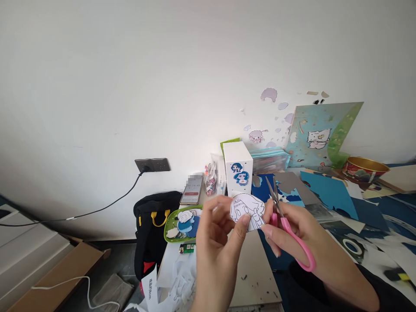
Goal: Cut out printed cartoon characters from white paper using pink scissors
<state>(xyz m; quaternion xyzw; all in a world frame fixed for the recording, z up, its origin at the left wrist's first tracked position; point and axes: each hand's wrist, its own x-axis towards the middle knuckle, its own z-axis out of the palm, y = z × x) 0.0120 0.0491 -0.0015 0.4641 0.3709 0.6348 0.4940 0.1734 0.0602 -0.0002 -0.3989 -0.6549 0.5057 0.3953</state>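
My left hand [218, 236] is raised in front of me and pinches a paper cutout of a cartoon figure [247, 210] drawn in black lines on white. My right hand [292, 229] holds pink-handled scissors [283, 219], fingers through the loops. The blades point up and away, close together, just right of the cutout's edge. Both hands hover above a desk [253, 268] strewn with paper scraps.
A white box with blue stickers [238, 168], a phone [192, 190] leaning on the wall, a green tray of cutouts [183, 223], blue paper sheets [328, 190] and a gold bowl [365, 168] crowd the desk. A black bag [152, 229] and cardboard box [55, 273] sit on the floor at left.
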